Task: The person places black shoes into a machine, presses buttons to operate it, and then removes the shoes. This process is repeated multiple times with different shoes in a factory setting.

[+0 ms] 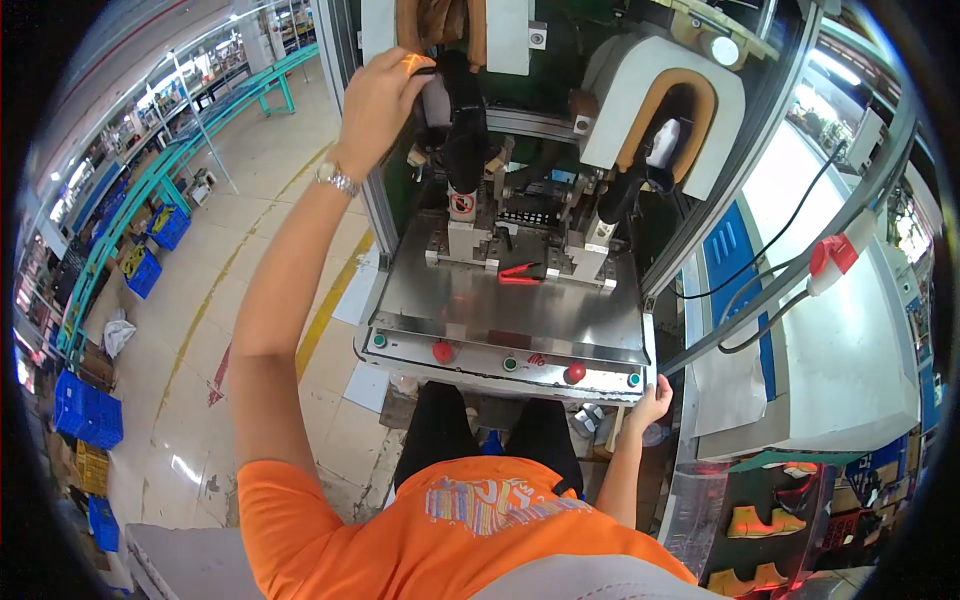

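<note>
My left hand [383, 103] is raised at the upper left of a steel machine, its fingers closed on the top edge of a dark shoe upper [436, 100]. That upper sits on the left upright form, under a brown-padded mould [436, 25]. Down at the front right corner, my right hand [652, 402] has its fingers curled at the end of the control panel [470, 362], close to a green button [635, 380]. On the right form, a black piece with a white patch [662, 145] rests inside a U-shaped, tan-lined mould [700, 85].
Red-handled pliers [520, 274] lie on the steel bed [450, 310] between the two form bases. Red buttons [576, 373] stick out of the panel. Cables hang by a white machine [840, 370] at right. Tan boots [765, 522] stand on a rack; blue crates [88, 408] line the left.
</note>
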### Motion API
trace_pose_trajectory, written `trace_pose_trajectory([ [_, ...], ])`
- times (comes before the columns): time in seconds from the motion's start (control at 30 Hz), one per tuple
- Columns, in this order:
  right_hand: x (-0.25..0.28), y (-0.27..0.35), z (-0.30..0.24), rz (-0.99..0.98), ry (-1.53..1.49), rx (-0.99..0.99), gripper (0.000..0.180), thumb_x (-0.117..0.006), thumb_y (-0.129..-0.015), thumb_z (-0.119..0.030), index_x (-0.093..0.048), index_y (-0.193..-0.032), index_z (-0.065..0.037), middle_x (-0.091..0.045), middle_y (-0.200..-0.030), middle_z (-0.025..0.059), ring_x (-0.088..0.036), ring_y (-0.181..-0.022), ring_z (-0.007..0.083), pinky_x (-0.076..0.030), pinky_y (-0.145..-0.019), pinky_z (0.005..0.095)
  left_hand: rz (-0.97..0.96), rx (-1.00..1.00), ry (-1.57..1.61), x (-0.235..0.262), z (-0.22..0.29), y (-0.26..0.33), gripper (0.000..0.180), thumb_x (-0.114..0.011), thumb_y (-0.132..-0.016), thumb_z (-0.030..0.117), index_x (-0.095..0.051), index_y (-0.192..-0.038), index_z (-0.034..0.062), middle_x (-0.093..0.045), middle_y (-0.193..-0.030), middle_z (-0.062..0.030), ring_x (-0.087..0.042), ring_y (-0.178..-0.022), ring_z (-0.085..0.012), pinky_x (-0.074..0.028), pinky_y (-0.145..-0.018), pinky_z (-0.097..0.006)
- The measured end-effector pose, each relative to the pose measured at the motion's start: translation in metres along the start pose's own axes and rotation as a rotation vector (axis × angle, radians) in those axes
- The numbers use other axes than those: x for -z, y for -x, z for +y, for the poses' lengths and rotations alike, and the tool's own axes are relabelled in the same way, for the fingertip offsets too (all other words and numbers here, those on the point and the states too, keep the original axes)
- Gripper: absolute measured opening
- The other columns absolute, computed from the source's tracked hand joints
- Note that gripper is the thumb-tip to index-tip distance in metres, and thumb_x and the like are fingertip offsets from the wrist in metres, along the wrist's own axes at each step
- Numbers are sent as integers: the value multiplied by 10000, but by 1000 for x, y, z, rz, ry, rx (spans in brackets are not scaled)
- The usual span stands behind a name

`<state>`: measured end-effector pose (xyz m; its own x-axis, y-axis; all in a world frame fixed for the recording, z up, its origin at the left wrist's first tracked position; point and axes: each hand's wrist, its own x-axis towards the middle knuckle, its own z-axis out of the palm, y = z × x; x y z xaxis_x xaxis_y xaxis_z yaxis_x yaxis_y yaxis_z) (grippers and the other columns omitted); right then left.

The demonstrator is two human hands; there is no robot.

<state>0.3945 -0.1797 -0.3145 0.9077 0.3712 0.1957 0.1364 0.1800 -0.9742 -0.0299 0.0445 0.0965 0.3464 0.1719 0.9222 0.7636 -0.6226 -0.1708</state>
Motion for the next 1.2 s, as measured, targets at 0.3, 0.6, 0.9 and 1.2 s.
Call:
trace_pose_trajectory([
  [0.3,-37,64,-157,-711,-125,-18,262,-554,-818,-32,-538,-1077,1,-544,-1126,87,-519,-1007,170,-424,-863,293,-206,-75,5,74,99,-41,78,-600,-740,134,-612,-765,61,-565,-701,-68,-549,-699,-263,-378,-694,-379],
  [0.6,-38,65,-250,-1024,-144,278,1028,-829,-593,-215,-196,-1368,22,-373,-1339,146,-336,-1248,209,-255,-1032,328,-466,-179,468,9,255,-25,118,-639,-672,88,-562,-705,5,-541,-593,-117,-545,-518,-244,-421,-511,-318],
  [0.9,101,32,-242,-229,-755,-349,501,-710,-690,-118,-508,-1139,-25,-585,-1066,76,-566,-962,193,-432,-892,355,-264,-511,1033,14,394,-53,394,-735,-670,234,-617,-1014,84,-619,-830,-57,-573,-803,-226,-413,-765,-325],
  [1.2,321,-104,-205,506,-721,-135,426,-615,-814,-313,-525,-1109,-19,-600,-1067,120,-588,-956,265,-430,-903,444,-646,-144,1254,-42,365,9,463,-656,-767,293,-550,-1137,34,-604,-947,-103,-552,-872,-219,-412,-814,-328],
])
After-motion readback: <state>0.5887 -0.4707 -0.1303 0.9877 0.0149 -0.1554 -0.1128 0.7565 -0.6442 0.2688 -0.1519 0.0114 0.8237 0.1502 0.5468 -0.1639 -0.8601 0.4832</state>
